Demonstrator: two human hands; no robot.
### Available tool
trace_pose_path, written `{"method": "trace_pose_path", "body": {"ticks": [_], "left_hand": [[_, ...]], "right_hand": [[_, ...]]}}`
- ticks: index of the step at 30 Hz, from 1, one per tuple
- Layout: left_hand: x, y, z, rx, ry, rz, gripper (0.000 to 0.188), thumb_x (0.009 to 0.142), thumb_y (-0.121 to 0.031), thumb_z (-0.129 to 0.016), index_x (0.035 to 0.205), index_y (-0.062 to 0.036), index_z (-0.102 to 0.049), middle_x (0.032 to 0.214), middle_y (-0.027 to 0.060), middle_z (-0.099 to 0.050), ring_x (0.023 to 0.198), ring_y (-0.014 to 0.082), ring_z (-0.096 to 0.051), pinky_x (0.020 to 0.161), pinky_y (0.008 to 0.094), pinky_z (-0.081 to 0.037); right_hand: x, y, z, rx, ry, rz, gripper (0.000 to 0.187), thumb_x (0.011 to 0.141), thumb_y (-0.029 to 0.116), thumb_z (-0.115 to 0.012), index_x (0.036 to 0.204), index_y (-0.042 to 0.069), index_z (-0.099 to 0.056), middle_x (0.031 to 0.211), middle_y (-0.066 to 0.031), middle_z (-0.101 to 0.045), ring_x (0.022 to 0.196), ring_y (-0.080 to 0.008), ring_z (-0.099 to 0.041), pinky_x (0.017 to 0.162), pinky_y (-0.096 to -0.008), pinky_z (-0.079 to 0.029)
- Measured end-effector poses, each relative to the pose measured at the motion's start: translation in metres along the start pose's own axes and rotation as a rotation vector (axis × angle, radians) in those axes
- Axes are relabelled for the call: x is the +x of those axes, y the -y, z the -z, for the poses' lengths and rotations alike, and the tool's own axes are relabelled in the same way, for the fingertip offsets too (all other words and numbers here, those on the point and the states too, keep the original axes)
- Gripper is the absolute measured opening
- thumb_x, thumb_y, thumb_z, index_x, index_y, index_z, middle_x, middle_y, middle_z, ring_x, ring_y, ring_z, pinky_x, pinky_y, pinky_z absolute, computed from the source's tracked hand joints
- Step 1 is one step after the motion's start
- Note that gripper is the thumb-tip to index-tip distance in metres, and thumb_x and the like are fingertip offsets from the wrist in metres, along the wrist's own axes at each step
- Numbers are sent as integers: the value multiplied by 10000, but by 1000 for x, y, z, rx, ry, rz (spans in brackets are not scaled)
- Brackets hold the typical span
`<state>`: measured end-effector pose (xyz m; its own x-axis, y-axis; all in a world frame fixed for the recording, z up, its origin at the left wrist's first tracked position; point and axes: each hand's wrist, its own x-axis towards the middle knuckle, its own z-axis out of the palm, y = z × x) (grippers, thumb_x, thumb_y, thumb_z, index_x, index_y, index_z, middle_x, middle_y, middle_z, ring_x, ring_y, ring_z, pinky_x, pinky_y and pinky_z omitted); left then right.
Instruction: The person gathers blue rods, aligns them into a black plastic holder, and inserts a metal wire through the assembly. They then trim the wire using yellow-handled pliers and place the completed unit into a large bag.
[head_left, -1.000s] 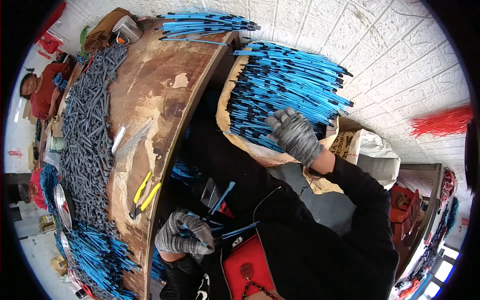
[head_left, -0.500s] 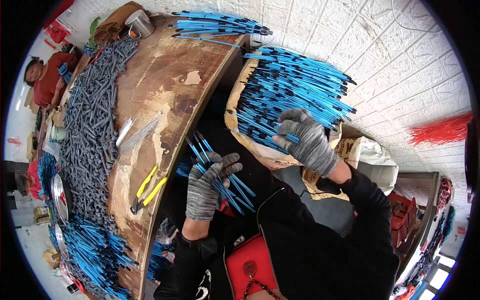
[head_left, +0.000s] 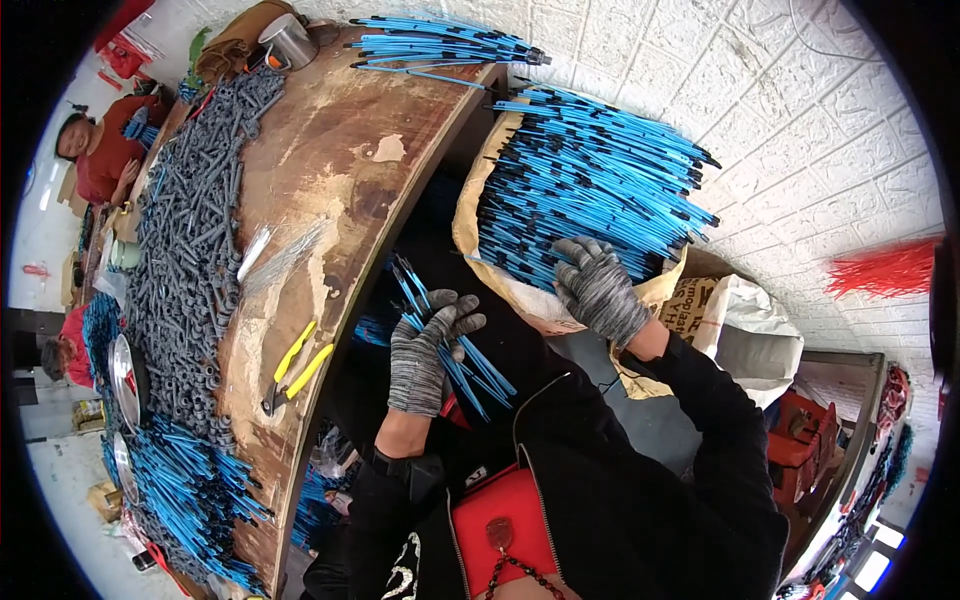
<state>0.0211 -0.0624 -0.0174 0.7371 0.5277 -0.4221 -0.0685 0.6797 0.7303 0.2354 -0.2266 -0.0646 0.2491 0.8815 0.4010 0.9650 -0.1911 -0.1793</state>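
My left hand (head_left: 430, 350), in a grey knitted glove, is closed round a small bundle of thin blue rods with black fittings (head_left: 482, 378). The rods slant through the grip and stick out above and below it. My right hand (head_left: 602, 290), gloved alike, is at the near edge of an open sack (head_left: 468, 215). Its fingers are bent down against the heaped blue rods (head_left: 590, 180) there; what is between the fingertips is hidden.
Left stands a worn wooden table (head_left: 365, 150) with yellow-handled pliers (head_left: 297, 368), clear thin strips (head_left: 285, 258), piled grey plastic parts (head_left: 185, 260) and more blue rods (head_left: 190, 490). Another white sack (head_left: 755, 345) sits right, near a red crate (head_left: 800, 440). Two people are at far left.
My right hand has drawn slightly down and left at the sack's edge, its fingers lower on the rods. My left hand keeps its bundle, a little further right and higher.
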Motion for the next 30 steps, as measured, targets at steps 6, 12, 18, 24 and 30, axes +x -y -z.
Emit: {"method": "trace_pose_path", "body": {"ticks": [6,12,18,24,30], "left_hand": [[3,2,-1,-26,0,3,212,899,2,-514,1106,-12,-558,1075,227,-628,886,274,-676,483,211,-498],[2,5,-4,-11,-51,-33,204,883,-11,-562,1087,-17,-561,1083,215,-628,892,269,-673,499,206,-491],[-10,2,-40,70,-29,-171,236,853,-78,-647,1071,-28,-567,1042,167,-643,831,217,-669,520,191,-486],[-21,-1,-33,216,-150,-181,260,833,-62,-675,1065,-60,-560,891,61,-636,696,134,-601,558,226,-475],[-16,9,-13,-147,-81,-163,256,834,-76,-675,1059,-81,-553,798,35,-610,677,138,-585,613,266,-497]], "right_hand": [[17,-28,0,13,169,-251,253,744,122,-648,979,39,-612,977,-137,-606,956,-312,-575,751,-394,-492],[35,-15,35,96,95,-76,236,766,98,-632,984,16,-600,914,-138,-603,833,-307,-611,649,-374,-503],[39,70,67,869,186,-731,191,820,84,-619,992,10,-584,854,-87,-595,680,-225,-623,559,-311,-497],[13,95,34,840,-164,-217,239,889,214,-618,1031,25,-581,817,-57,-574,757,-145,-594,667,-281,-508],[16,100,19,1297,96,-498,233,910,255,-585,993,38,-605,832,-82,-585,816,-190,-603,728,-303,-506]]}}
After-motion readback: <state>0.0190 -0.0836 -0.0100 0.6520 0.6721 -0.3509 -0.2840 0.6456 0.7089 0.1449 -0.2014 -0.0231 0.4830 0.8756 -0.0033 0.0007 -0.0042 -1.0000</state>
